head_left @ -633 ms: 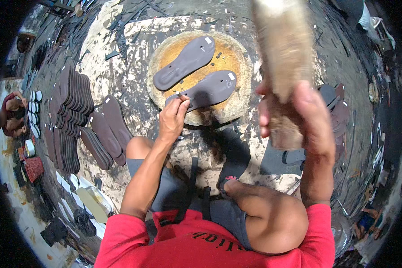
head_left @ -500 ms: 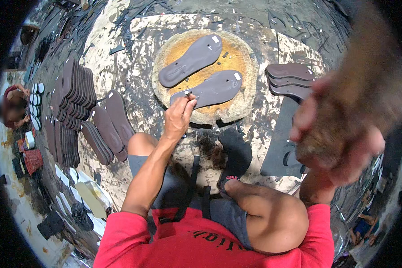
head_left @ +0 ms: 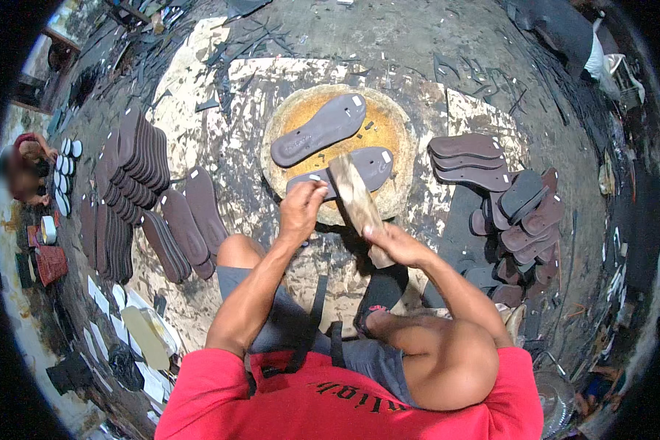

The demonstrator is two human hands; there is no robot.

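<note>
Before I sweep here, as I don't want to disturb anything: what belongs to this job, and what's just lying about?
In the job:
wooden bat in the right hand
small tool in the left hand
two grey soles on the round block
brown sole stacks, probably

Apparently lying about:
dark scraps
crumpled black bag

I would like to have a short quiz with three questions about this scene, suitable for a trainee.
1. True or false: the right hand holds a wooden bar.
2. How many soles lie on the round block?
a) one
b) two
c) three
3. Fill in: of these soles, the left hand is at the ____ one in the picture (upper or lower).

Key:
1. True.
2. b) two.
3. lower.
</note>
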